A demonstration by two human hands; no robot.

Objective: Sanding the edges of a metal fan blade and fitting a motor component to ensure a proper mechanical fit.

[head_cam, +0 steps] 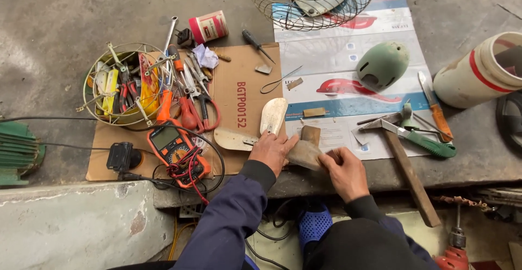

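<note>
While the left hand (pixel 273 151) is pressed flat on a pale fan blade (pixel 255 128) lying on the cardboard (pixel 239 93), its fingers spread over the blade's hub, a tan sheet (pixel 304 154) is pinched at its edge by the right hand (pixel 346 172). The sheet is laid over the blade's near arm, between the two hands, with a small wooden block (pixel 311 134) just behind it. A round wire basket (pixel 122 85) at the left is crammed with pliers, screwdrivers and yellow-handled tools, some spilling onto the cardboard. An orange meter (pixel 175 150) is set just below it. A white tub (pixel 481 71) with a red band is tipped on its side at the right; its contents cannot be told. A green cap (pixel 382 64) and a hammer (pixel 405 164) are laid on the printed sheet (pixel 337 58).
</note>
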